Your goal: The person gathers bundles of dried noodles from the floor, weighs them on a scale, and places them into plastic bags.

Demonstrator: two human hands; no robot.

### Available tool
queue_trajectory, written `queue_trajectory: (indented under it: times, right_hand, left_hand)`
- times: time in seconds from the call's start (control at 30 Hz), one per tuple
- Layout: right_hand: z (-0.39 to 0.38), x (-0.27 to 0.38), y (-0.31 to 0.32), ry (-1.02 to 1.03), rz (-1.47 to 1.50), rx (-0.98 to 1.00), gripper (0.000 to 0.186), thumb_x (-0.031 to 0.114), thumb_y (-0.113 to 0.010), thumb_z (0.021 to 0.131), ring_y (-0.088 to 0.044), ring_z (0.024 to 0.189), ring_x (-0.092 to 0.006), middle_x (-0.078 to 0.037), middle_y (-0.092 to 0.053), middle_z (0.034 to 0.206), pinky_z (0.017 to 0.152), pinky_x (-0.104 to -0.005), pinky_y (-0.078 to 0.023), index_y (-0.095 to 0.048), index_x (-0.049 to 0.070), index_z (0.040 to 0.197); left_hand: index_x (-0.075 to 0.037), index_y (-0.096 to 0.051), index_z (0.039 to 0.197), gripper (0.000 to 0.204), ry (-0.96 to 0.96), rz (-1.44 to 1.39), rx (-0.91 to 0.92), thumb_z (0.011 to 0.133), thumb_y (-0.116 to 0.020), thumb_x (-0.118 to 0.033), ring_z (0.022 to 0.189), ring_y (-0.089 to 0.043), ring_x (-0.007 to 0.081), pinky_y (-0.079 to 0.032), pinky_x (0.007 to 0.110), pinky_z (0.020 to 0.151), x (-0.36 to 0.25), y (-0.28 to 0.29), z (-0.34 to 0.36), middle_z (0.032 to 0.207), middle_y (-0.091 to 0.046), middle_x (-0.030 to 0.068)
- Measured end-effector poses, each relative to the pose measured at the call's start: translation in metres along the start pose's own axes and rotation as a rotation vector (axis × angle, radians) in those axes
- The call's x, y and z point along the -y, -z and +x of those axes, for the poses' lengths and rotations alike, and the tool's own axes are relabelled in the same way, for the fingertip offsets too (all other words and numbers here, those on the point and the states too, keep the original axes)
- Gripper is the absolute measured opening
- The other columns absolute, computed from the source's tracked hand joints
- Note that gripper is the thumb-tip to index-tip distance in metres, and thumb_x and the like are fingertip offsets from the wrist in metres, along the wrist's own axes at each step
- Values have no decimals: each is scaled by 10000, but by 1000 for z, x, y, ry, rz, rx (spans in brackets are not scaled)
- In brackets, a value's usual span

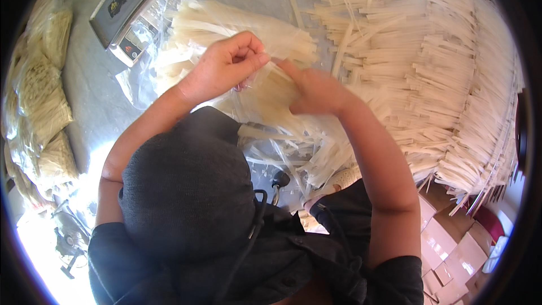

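Along the left edge of the frame, clear bags packed with yellowish strips (pixel 48 73) lie in a row, with a dark stand-like object (pixel 69 238) below them in bright glare. At upper left sits a scale (pixel 131 5) with a grey, tilted top and a control panel. Just beside it, crumpled clear plastic (pixel 131 86) borders the left end of a bundle of pale, flat strips (pixel 226 18) at upper centre. Dark, rounded cloth (pixel 183 192) fills the lower centre-left. Above it, the left hand (pixel 232 63) reaches over the bundle, its fingers curled and thumb and forefinger together; anything thin between them is washed out. Immediately to its right, the right hand (pixel 316 87) is blurred, forefinger extended toward the left fingertips; whether it grips anything, I cannot tell. More pale strips lie beneath both hands. A broad heap of similar strips (pixel 420 79) fills the upper right, with brown boxes (pixel 449 243) at lower right.
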State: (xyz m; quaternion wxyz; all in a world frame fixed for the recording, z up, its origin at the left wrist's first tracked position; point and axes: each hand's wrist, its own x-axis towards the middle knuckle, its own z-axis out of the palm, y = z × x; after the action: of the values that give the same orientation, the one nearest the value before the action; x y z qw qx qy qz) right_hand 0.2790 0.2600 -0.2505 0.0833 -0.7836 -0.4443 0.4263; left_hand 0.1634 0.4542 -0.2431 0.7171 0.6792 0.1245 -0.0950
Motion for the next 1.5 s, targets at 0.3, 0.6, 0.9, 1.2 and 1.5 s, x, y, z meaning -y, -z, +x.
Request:
queue_trajectory:
  times: [0.3,0.6,0.9,1.2,1.5]
  right_hand:
    - [96,-8,-47,332,63,-235,693,284,-711,672,-598,1016,-296,-112,-628,1076,869,-372,-473,-448,199,1307]
    - [31,-15,-16,327,-99,-564,702,352,-767,719,-477,1201,-313,-127,-539,1283,1082,-412,-277,-487,121,1320]
    - [57,-71,-72,-176,1255,-782,748,436,-593,892,-393,1307,-272,-172,-373,1451,1073,-347,-300,-295,35,1449]
    - [-31,-123,-107,-432,495,-1255,922,352,-758,748,-325,1341,-359,-267,-337,1435,1097,-381,-277,-273,-70,1409]
    - [-134,-186,-240,-1218,69,-953,970,520,-730,709,-409,1284,-329,-219,-446,1364,1066,-423,-308,-320,-9,1411]
  left_hand:
    - [-12,-545,1019,213,-77,224,45,879,-629,-150,680,-542,79,-454,233,623,4,-6,5,744,-577,14]
    - [-23,-584,990,206,-30,290,-211,881,-625,-193,633,-572,88,-469,249,599,65,26,18,724,-616,28]
    - [-22,-597,1005,186,-150,325,-68,878,-647,-148,651,-562,63,-458,225,603,21,1,24,746,-600,7]
    - [-57,-601,1036,186,64,199,-178,914,-611,-197,618,-513,32,-415,194,528,80,35,32,719,-560,-33]
    - [-49,-595,1052,181,52,217,-216,920,-602,-173,644,-511,25,-391,176,547,79,24,32,775,-576,-42]
